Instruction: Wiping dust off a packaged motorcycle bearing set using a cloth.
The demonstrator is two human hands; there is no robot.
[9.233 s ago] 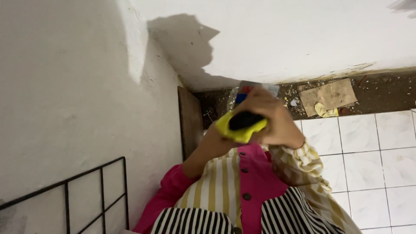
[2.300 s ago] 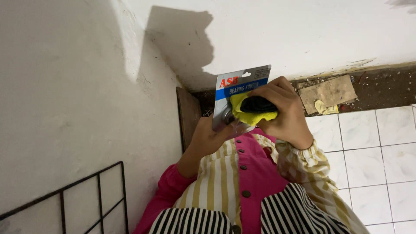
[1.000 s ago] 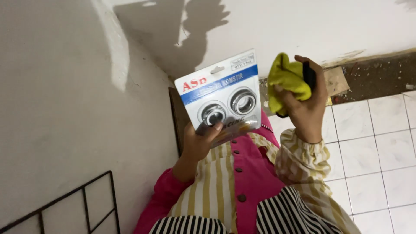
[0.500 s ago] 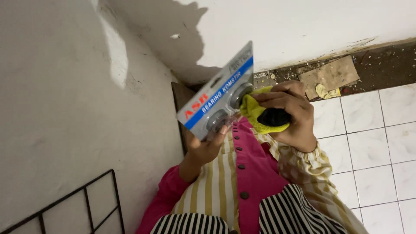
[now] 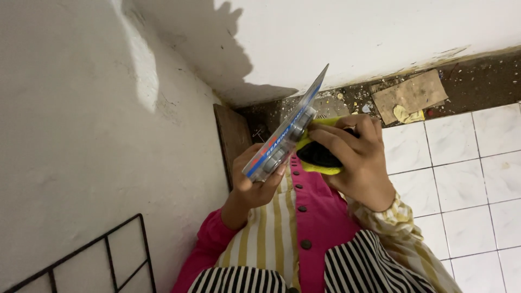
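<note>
Left hand [image 5: 255, 182] pinches blister pack [image 5: 286, 133] edge-on, seemingly slanting up-right.

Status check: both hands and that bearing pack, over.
Left hand grips blister pack, edge-on to camera. Right hand holds yellow-black tool against it. Nothing in the way.

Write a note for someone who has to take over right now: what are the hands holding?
Left hand: grips the bottom of a blister pack with two round metal bearings, tilted edge-on to the camera.
Right hand: holds a yellow and black tool, pressed against the pack's side.
Both are held up in front of the chest, above a white tiled floor near a wall corner.
Done: pack and tool brought together.
Left: the pack looks sealed, bearings inside.
</note>
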